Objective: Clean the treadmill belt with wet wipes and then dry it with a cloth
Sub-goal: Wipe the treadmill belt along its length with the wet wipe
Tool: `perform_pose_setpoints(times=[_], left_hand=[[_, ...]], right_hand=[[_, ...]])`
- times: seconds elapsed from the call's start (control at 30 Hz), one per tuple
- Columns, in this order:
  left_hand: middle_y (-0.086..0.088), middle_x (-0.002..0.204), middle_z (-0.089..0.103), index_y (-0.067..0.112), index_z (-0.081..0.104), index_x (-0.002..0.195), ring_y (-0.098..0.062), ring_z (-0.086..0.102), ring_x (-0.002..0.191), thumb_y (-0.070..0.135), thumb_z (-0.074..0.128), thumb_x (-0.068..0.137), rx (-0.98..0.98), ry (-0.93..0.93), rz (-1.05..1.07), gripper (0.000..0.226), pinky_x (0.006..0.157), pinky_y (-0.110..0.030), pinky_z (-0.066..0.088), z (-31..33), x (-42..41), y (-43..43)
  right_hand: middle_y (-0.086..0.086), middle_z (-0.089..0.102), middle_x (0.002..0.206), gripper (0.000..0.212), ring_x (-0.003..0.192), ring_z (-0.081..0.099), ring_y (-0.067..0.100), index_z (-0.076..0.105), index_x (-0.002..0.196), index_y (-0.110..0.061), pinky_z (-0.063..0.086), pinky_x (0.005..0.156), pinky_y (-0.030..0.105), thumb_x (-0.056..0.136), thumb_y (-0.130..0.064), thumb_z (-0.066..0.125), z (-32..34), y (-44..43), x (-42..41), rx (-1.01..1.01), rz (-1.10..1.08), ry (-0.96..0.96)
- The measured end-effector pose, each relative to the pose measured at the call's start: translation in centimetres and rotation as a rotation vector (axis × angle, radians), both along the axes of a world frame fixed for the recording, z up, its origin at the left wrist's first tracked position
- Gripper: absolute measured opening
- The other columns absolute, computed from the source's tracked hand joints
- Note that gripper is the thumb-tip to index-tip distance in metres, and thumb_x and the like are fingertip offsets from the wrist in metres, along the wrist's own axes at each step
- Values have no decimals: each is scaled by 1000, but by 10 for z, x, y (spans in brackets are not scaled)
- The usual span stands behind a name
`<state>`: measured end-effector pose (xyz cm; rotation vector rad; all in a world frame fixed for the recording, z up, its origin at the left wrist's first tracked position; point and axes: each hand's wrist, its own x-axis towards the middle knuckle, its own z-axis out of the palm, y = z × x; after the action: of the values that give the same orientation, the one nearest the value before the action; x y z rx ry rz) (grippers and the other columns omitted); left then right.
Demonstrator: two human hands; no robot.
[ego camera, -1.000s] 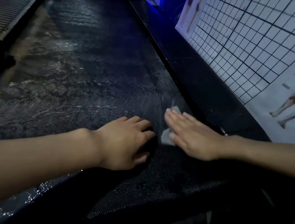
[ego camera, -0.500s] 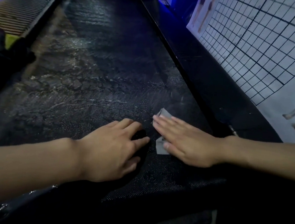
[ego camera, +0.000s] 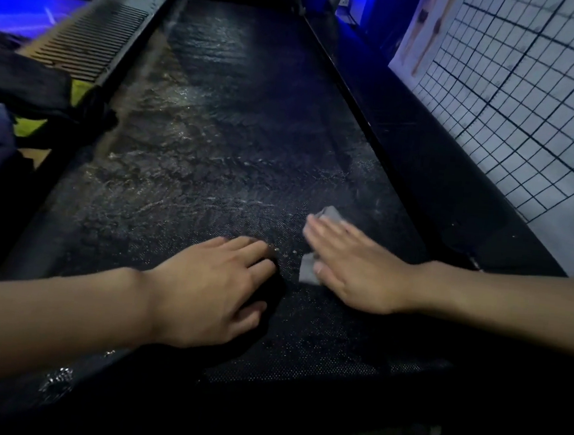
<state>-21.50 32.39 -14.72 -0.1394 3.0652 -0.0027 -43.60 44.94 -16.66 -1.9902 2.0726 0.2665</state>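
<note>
the fingers [ego camera: 325, 235] of the right hand [ego camera: 360, 269] lie straight, pressing the wet wipe [ego camera: 308, 274] flat near the treadmill belt [ego camera: 234, 127]'s right edge. the belt's length runs away ahead and leftward. the left hand [ego camera: 211, 287] rests loose just beside it, gripping nothing i can see.

Wet dark belt [ego camera: 215, 150] with a wipe and two hands on it.
The pale wipe [ego camera: 308, 274] lies flat on the belt, pressed under the straight fingers [ego camera: 325, 234] of the right hand [ego camera: 360, 271]. Just left of the wipe, the left hand [ego camera: 211, 287] rests palm-down. Beyond the wipe the belt glistens with wet streaks.
</note>
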Motion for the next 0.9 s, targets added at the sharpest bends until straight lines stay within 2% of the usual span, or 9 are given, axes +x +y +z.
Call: perform_pose_setpoints(times=[0.1,0.17,0.23,0.37,0.47,0.53,0.67,0.8,0.9], left_hand=[[-1,127,46,34,46,133,-23,46,118,59,20,85,-7,-3,54,60,98,-39,44,1,7,-6],[1,129,44,41,36,137,-21,45,119,59,17,85,-6,-10,62,58,99,-39,42,1,10,-11],[6,132,43,35,38,135,-18,44,122,59,17,85,-16,-3,67,60,99,-37,41,0,12,-15],[1,136,42,33,47,134,-21,43,124,60,16,85,-20,-10,122,64,101,-39,41,0,16,-20],[1,139,40,44,36,139,-21,42,125,61,11,84,-8,-11,164,63,102,-38,40,-1,21,-25],[6,137,41,40,38,138,-17,43,125,60,14,85,1,-7,165,62,101,-37,41,-4,22,-29],[2,133,47,23,57,124,-18,47,124,52,28,85,113,45,206,56,105,-37,40,-8,25,-41],[2,136,47,37,54,130,-18,44,128,54,25,81,141,52,285,59,110,-39,35,-7,31,-50],[1,141,46,19,51,136,-15,42,132,51,32,79,243,56,267,68,114,-21,25,-6,37,-62]], right_hand=[[-8,-28,160,62,145,-28,4,-15,156,-21,-16,120,30,106,-44,14,4,5,6,28,176,-45],[-6,-25,161,62,145,-28,5,-15,156,-20,-12,122,35,105,-44,12,5,-10,-6,30,57,-4],[-1,-24,163,63,146,-28,8,-15,156,-17,-13,122,35,106,-42,12,2,-18,-1,8,-18,7],[-6,-27,160,62,146,-28,5,-14,157,-19,-17,119,27,107,-41,15,1,-11,18,6,239,-64],[-2,-22,163,61,147,-26,8,-12,157,-18,-9,123,37,107,-39,15,2,-31,5,-5,80,-18],[1,-22,163,62,147,-26,11,-12,157,-15,-12,123,35,107,-40,15,1,-33,15,-9,60,-27],[-6,-26,161,62,146,-28,5,-13,157,-19,-15,121,29,106,-41,15,4,-22,27,-1,321,-71],[1,-23,163,62,146,-28,10,-15,156,-16,-12,123,35,106,-41,13,3,-45,20,-3,103,-8],[-5,-28,160,63,146,-29,7,-14,157,-20,-17,120,28,106,-43,14,0,-35,38,7,299,-76]])
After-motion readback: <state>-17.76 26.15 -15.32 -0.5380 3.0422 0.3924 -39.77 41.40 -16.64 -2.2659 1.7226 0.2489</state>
